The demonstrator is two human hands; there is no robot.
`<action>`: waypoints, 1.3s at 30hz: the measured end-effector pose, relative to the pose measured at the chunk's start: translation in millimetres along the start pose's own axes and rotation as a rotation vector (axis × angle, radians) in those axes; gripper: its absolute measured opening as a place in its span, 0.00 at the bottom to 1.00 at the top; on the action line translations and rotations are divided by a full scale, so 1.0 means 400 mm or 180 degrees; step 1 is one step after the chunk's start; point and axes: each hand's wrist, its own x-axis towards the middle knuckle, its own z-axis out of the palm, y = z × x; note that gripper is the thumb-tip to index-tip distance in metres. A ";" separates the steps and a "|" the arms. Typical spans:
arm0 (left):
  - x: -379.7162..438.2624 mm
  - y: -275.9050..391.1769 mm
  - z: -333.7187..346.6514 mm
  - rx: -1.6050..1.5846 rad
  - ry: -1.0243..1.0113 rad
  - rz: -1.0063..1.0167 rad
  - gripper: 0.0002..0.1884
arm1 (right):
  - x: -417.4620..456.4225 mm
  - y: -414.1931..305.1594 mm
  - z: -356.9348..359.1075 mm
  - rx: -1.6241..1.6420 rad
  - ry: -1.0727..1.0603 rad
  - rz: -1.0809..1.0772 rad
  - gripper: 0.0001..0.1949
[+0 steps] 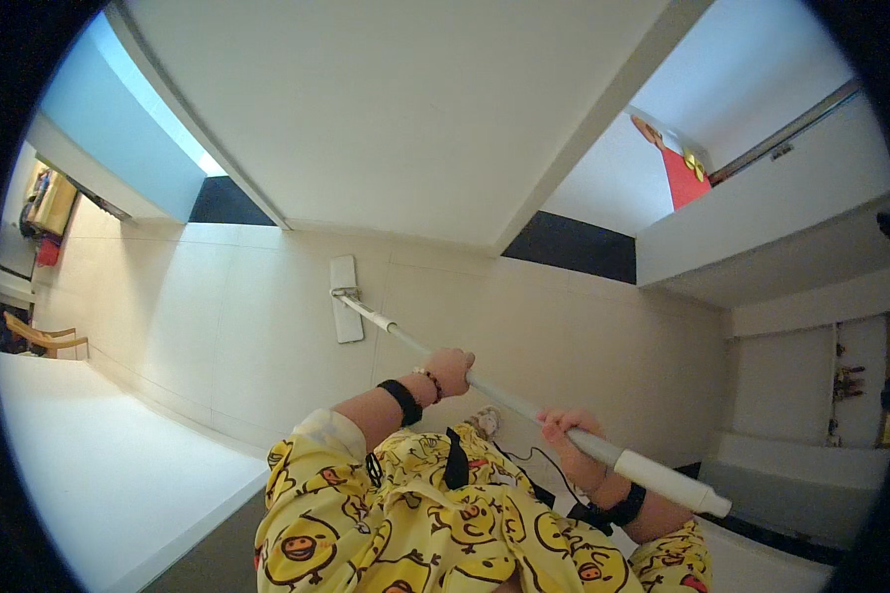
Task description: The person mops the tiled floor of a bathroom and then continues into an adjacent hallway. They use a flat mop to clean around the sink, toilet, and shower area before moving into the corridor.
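Observation:
A flat mop with a pale pole (515, 398) runs diagonally across the view. Its white rectangular head (347, 317) lies on the beige tiled floor, left of centre, joined to the pole by a hinged bracket. My left hand (449, 371) is closed around the middle of the pole. Closer to the thick white end grip (667, 480), my right hand (572, 437) wraps the pole from below, its fingertips showing over the top. A beaded bracelet (432, 382) and a black strap (400, 402) circle my left wrist and forearm.
A pale wall (400, 126) stands ahead, between two openings with dark thresholds (571, 247). A wooden chair (44, 337) is at far left, near a red object (47, 252). White wall (119, 452) borders the lower left. A thin black cable (541, 454) hangs by my right arm.

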 end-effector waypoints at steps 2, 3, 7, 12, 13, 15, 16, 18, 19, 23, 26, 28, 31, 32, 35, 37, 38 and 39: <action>0.016 0.049 0.027 -0.0192 0.0120 0.0006 0.10 | -0.019 -0.005 -0.051 0.0148 0.0018 0.0004 0.07; 0.032 0.061 0.013 -0.0269 0.0196 0.0029 0.09 | -0.003 -0.017 -0.067 0.0215 0.0041 -0.0025 0.07; 0.078 0.132 -0.002 -0.0344 0.0250 0.0219 0.09 | -0.005 -0.051 -0.135 0.0046 0.0282 0.0393 0.07; 0.147 0.261 0.032 -0.0325 0.0119 0.0329 0.07 | -0.049 -0.078 -0.256 -0.0040 0.0557 0.0366 0.07; 0.158 0.288 0.040 -0.0352 0.0204 0.0399 0.07 | -0.058 -0.084 -0.279 -0.0090 0.0608 0.0361 0.07; 0.174 0.340 0.059 -0.0401 0.0385 0.0519 0.07 | -0.088 -0.088 -0.328 -0.0046 0.0783 0.0430 0.08; 0.186 0.358 0.078 -0.0563 0.0512 0.0657 0.07 | -0.095 -0.092 -0.346 -0.0023 0.0872 0.0457 0.08; 0.204 0.395 0.099 -0.0588 0.0469 0.0735 0.07 | -0.107 -0.128 -0.369 0.0033 0.0892 0.0479 0.09; 0.212 0.415 0.102 -0.0599 0.0448 0.0777 0.07 | -0.115 -0.139 -0.380 0.0059 0.0904 0.0488 0.09; 0.232 0.484 0.091 -0.0277 0.0209 0.0840 0.08 | -0.132 -0.162 -0.429 -0.0029 0.0799 0.0245 0.10; 0.236 0.544 0.102 -0.0204 0.0103 0.0978 0.10 | -0.175 -0.172 -0.471 -0.0144 0.0747 0.0068 0.10; 0.251 0.573 0.123 -0.0255 -0.0006 0.1081 0.10 | -0.207 -0.175 -0.490 -0.0124 0.0813 0.0038 0.10; 0.262 0.627 0.139 -0.0295 -0.0179 0.1204 0.11 | -0.241 -0.201 -0.508 -0.0321 0.0964 -0.0112 0.10; 0.266 0.648 0.145 -0.0300 -0.0241 0.1243 0.11 | -0.255 -0.207 -0.519 -0.0403 0.0973 -0.0152 0.10; 0.283 0.706 0.176 -0.0217 -0.0384 0.1192 0.12 | -0.292 -0.229 -0.543 -0.0568 0.1074 -0.0061 0.09; 0.292 0.727 0.182 -0.0359 -0.0415 0.1334 0.12 | -0.304 -0.258 -0.542 -0.0628 0.1263 0.0288 0.09; 0.294 0.733 0.183 -0.0428 -0.0425 0.1421 0.12 | -0.315 -0.243 -0.554 -0.0583 0.1319 0.0120 0.08; 0.303 0.753 0.188 -0.0336 -0.0416 0.1583 0.12 | -0.329 -0.242 -0.563 -0.0646 0.1348 0.0057 0.08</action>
